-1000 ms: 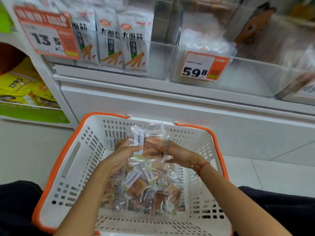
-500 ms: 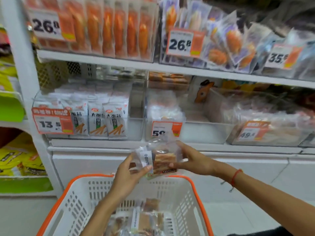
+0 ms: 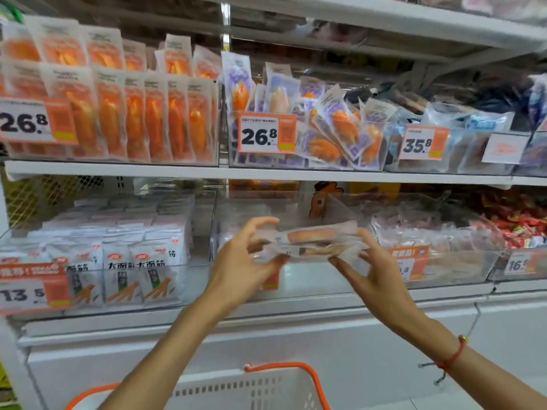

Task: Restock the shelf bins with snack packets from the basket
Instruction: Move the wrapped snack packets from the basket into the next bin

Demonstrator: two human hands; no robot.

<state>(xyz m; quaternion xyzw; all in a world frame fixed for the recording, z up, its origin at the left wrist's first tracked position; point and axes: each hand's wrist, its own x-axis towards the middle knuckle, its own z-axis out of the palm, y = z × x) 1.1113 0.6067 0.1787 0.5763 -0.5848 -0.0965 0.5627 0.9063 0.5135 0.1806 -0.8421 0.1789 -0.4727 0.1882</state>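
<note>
My snack packets (image 3: pixel 310 241) clear, orange-brown inside; basket (image 3: pixel 275 389) white, orange rim; my wrist cord (image 3: pixel 453 355) red.

Packets (image 3: pixel 310 242) between left hand (image 3: pixel 239 261) and right hand (image 3: pixel 376 276), before the bin (image 3: pixel 310 279), above the basket (image 3: pixel 266 389).

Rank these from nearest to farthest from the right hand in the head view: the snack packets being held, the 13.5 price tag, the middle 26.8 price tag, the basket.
1. Snack packets: gripped by the right hand itself, at its fingertips.
2. Middle 26.8 price tag: upper shelf, above and left.
3. Basket: below, at the bottom edge; too close to the tag to call.
4. 13.5 price tag: far left, lower shelf.
</note>
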